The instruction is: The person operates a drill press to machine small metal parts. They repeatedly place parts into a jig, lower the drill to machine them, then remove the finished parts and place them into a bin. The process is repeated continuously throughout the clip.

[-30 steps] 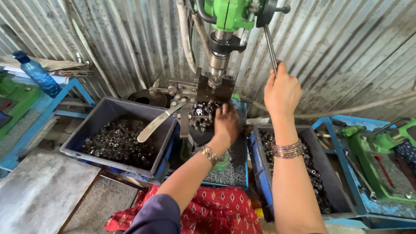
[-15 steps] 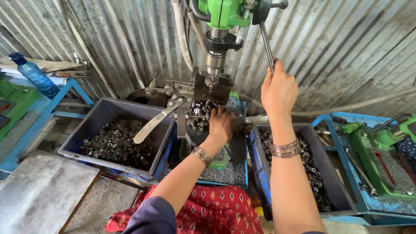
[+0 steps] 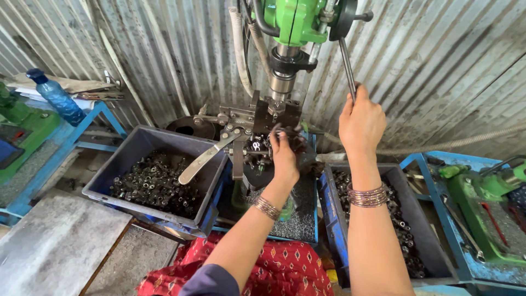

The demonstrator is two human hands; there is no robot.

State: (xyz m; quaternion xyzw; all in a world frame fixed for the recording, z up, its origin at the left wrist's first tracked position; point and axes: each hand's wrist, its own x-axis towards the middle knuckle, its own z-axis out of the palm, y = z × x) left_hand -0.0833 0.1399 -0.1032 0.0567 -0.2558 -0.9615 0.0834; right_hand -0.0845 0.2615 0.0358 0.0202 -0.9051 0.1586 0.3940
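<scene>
Drill press [image 3: 293,22], green at the head, stands against a corrugated metal wall [image 3: 449,66], with its steel feed lever [image 3: 347,66] slanting down to the right. The right hand [image 3: 361,120] has its grip pressed together around the lower end of that lever, arm raised, bangles on the wrist. The left hand [image 3: 285,159] reaches under the spindle to the dark metal clamp [image 3: 263,118] below the drill; its fingers curl at a small part there, though what they pinch is too small to tell. A flat clamp handle [image 3: 203,159] sticks out down to the left. Beside it, on the left, a grey bin [image 3: 142,140] holds many small dark metal parts [image 3: 150,183]. A second bin [image 3: 422,230] with similar parts sits under the right arm. A blue plastic bottle [image 3: 55,97] stands far left. Red patterned cloth [image 3: 257,268] lies below the arms.
</scene>
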